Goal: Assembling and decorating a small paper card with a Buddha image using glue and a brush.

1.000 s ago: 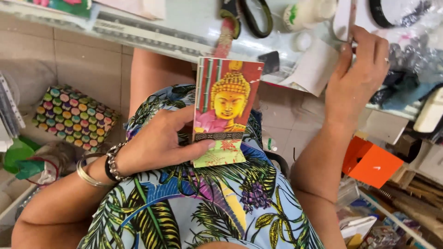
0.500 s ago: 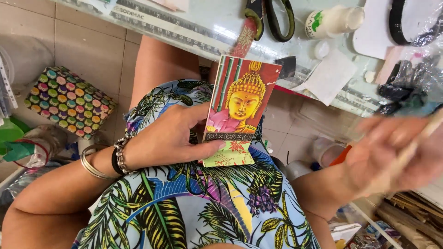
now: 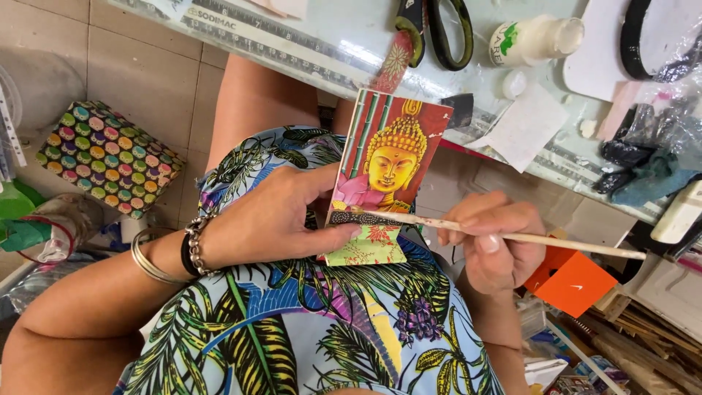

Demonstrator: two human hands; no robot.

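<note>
Two hands engaged: left hand clamped on small red hand-bound picture-cover notebook; right hand, at 3 o'clock, pinching thin wooden brush. Advisable: keep strokes light, cover steady.

A glossy printed card booklet with a matt patterned paper flap, and a thin, pale wooden brush handle smeared with dried paint. The tabletop is smooth, shiny glass; scissors have glossy plastic grips; the bracelets look metallic.

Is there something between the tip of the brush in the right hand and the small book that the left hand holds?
Nothing visible: the brush tip already lies on the small book.
</note>
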